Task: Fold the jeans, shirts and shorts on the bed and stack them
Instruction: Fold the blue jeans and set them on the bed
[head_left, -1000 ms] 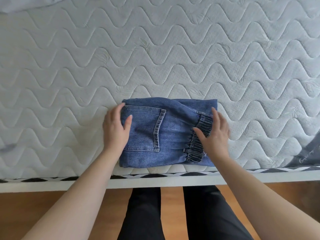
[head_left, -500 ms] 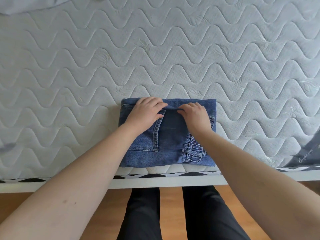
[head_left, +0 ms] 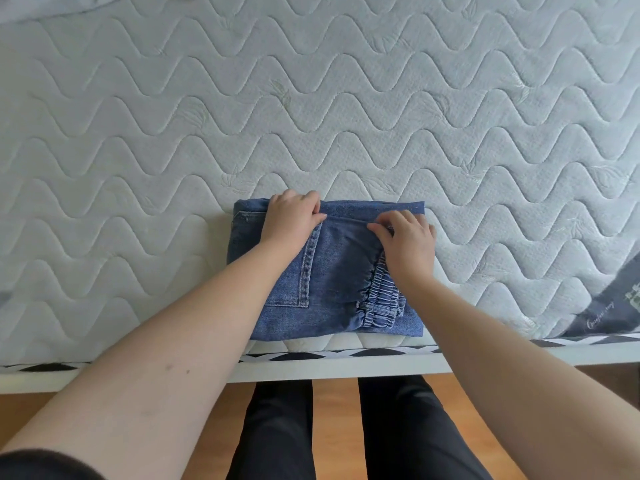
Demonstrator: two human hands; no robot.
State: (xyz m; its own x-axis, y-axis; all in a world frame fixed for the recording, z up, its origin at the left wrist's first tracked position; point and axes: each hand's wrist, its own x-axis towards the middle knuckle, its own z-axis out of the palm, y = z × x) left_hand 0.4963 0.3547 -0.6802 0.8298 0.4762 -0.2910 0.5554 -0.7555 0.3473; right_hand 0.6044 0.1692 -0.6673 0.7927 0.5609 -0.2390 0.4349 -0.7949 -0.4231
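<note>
A folded pair of blue jeans (head_left: 337,271) lies as a compact rectangle at the near edge of the quilted white mattress (head_left: 311,116), back pocket and elastic waistband facing up. My left hand (head_left: 292,220) rests on the far left part of the jeans, fingers curled over a fold near the far edge. My right hand (head_left: 407,237) lies on the far right part, fingertips pinching the top layer of denim. Both forearms reach over the bed edge.
A dark grey garment with white lettering (head_left: 609,306) lies at the right edge of the mattress. A pale sheet (head_left: 41,8) shows at the far left corner. The white bed frame (head_left: 346,367) runs along the front, with wooden floor and my dark-trousered legs below.
Both hands moved from the left and right sides of the jeans up to the far edge, then spread slightly apart along that edge. The jeans stay in place.
</note>
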